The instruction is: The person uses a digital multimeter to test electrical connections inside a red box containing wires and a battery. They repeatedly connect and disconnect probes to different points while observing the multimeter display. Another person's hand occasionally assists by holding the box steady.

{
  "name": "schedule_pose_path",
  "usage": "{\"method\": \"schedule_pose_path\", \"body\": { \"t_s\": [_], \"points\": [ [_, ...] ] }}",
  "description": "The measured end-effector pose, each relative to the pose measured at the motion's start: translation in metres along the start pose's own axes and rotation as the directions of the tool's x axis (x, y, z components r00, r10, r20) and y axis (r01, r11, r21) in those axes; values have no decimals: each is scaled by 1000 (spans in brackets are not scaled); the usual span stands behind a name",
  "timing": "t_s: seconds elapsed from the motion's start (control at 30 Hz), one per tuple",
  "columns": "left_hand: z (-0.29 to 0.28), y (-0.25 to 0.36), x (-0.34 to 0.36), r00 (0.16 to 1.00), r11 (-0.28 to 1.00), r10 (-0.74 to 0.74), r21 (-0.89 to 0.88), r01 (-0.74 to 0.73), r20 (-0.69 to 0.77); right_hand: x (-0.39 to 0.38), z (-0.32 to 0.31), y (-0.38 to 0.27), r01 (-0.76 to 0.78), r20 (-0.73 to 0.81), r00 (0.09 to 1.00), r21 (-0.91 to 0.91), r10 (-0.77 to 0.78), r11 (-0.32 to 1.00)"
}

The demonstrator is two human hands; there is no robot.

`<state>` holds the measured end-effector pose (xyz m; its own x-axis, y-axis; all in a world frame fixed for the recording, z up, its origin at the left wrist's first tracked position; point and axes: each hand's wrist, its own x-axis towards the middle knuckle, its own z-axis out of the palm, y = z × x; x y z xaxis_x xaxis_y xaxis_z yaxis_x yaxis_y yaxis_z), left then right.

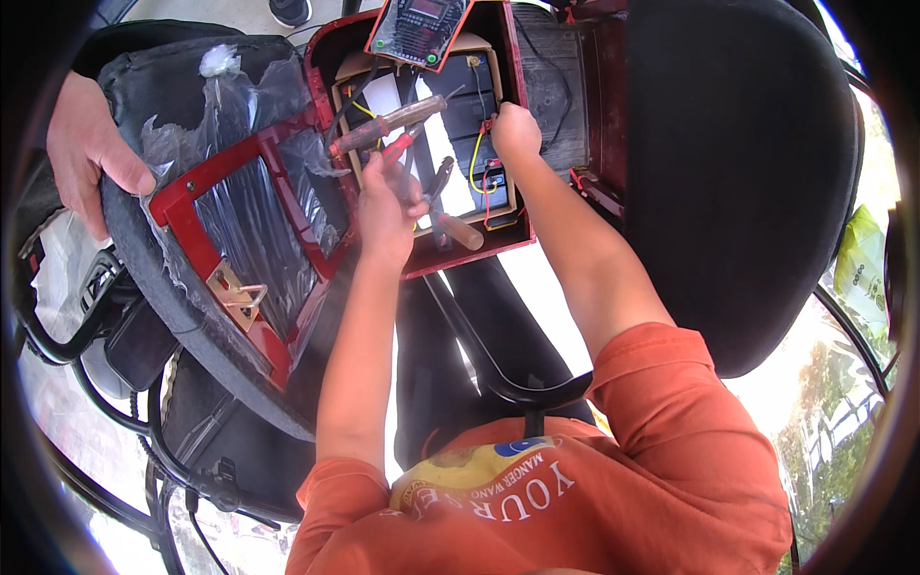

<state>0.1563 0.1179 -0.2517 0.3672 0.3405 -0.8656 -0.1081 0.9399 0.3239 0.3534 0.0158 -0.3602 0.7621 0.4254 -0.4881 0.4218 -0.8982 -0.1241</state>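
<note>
My left hand (388,206) is closed around a red-handled tool (398,149), which looks like a screwdriver. Close about it are a screwdriver with a clear reddish handle (374,132), a dark-handled tool (441,178) and a brownish handle (461,232); whether my hand also grips these, I cannot tell. My right hand (517,132) is closed at the right side of the open red box, its fingertips hidden. Beside them is a small red connector (487,125), with a yellow wire (472,168) running below it. Dark batteries (467,105) with terminals and wires sit in the box.
A meter-like device with an orange edge (419,29) lies across the box's far rim. Left, another person's hand (91,153) holds the raised seat (139,235), with its red metal frame (182,206) and latch (236,292). A black seat (733,172) stands right.
</note>
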Motion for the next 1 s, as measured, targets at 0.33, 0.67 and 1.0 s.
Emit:
{"method": "schedule_pose_path", "body": {
  "t_s": [0.33, 0.67, 1.0],
  "points": [
    [-1, -2, 3, 999, 996, -26, -80, 29, 30, -36, -23, -14, 54, -252, 965, 444, 67, 894],
    [-7, 3, 7, 992, 984, -48, -165, 66, 113, -141, -68, -36, -775, 814, 576, 573, -74, 266],
    [-13, 15, -22, 1000, 970, 29, 241, -26, -9, -149, -57, 6, -533, 530, 838, 742, 130, 407]
  ]
}}
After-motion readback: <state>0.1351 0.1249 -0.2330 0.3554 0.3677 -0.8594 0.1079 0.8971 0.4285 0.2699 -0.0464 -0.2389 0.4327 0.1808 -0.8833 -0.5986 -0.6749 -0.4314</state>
